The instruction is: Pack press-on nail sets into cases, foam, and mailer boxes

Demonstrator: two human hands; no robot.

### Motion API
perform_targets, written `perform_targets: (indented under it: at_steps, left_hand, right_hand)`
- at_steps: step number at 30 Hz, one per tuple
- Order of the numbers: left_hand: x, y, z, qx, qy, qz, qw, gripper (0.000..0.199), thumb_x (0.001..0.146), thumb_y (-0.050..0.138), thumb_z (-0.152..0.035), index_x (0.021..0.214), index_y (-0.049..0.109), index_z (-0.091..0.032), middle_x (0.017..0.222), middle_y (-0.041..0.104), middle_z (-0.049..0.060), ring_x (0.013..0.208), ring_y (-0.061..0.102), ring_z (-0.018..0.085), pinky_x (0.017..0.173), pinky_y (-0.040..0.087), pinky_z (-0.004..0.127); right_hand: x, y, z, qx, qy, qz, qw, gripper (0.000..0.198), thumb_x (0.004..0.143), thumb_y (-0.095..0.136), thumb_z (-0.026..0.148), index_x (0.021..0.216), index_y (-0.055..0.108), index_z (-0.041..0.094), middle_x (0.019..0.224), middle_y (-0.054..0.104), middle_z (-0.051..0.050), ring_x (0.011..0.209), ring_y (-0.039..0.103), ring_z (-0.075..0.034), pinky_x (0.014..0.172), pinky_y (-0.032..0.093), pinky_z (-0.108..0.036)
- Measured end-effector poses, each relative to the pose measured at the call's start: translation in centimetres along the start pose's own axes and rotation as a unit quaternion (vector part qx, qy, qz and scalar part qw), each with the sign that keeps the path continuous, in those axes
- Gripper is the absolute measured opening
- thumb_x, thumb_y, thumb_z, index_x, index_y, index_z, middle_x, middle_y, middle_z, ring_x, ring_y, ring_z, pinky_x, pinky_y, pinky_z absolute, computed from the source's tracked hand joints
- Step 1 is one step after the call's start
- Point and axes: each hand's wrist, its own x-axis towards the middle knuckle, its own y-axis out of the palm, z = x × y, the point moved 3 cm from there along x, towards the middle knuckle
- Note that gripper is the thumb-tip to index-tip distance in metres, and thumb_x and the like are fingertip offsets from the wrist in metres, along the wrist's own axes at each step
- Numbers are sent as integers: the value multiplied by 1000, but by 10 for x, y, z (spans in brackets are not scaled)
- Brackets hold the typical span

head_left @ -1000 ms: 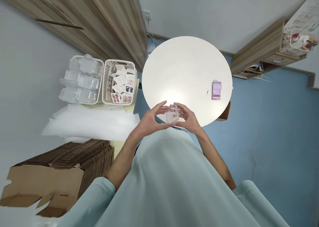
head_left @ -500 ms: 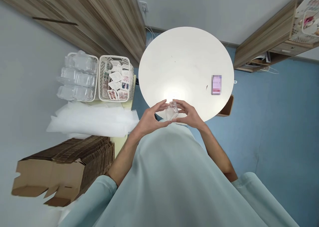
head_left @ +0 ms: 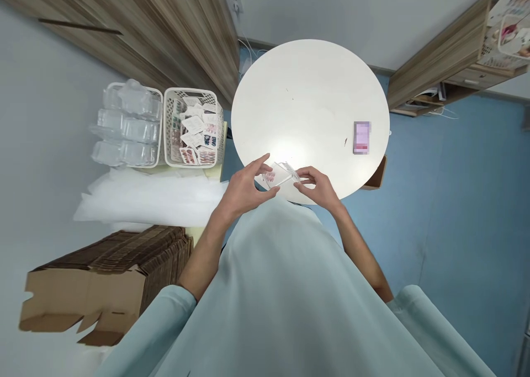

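Note:
Over the near edge of the white round table (head_left: pixel 308 90), I hold a small clear plastic case (head_left: pixel 283 180) that stands partly open. My left hand (head_left: pixel 248 186) grips its left part between thumb and fingers. Small pink pieces that look like false nails (head_left: pixel 270 176) show inside, beside my left fingertips. My right hand (head_left: pixel 315 186) pinches the raised clear flap on the right side between thumb and fingers. The fingers partly cover both ends of the case.
To the left stand a white basket of clear plastic boxes (head_left: pixel 136 128) and a white basket of nail sets on cards (head_left: pixel 192 131). White foam sheets (head_left: pixel 149 197) and folded cardboard boxes (head_left: pixel 83 294) lie nearer. A blurred pink-purple rectangle (head_left: pixel 361 138) is on the table's right.
The clear case has turned and opened up, and pink pieces now show in it. My right hand has moved slightly right with the flap, the left slightly left.

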Motion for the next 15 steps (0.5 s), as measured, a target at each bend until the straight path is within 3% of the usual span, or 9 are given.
perform_targets:
  at_steps: [4, 9, 12, 15]
  left_hand:
    - [3, -1, 5, 11, -13, -44, 999, 80, 85, 87, -44, 158, 59, -28, 129, 79, 6, 121, 74, 30, 114, 57, 46]
    - [19, -1, 21, -50, -55, -133, 988, 59, 92, 82, -49, 143, 69, -22, 131, 78, 11, 105, 75, 24, 101, 60, 40]
    - [31, 0, 39, -141, -80, -131, 978, 49, 93, 81, -44, 136, 72, -21, 126, 80, 12, 98, 75, 21, 93, 60, 36]
    - [34, 2, 57, -250, -104, -105, 957, 56, 87, 86, -36, 138, 71, -20, 130, 79, 14, 101, 76, 22, 95, 60, 36]
  right_hand:
    - [-5, 14, -5, -39, 19, -64, 997, 28, 96, 76, 52, 106, 77, 26, 113, 81, -6, 107, 79, -26, 94, 67, -43]
    - [-8, 31, -9, 32, 90, -62, 994, 40, 90, 81, 62, 100, 77, 24, 99, 83, -6, 93, 83, -27, 79, 68, -39]
    - [-9, 38, -8, 107, 119, -35, 987, 51, 85, 84, 70, 101, 78, 22, 99, 84, -8, 89, 84, -27, 71, 68, -36]
    - [-8, 40, -3, 143, 125, -19, 982, 54, 82, 86, 72, 103, 80, 22, 102, 84, -8, 85, 84, -25, 68, 68, -34]
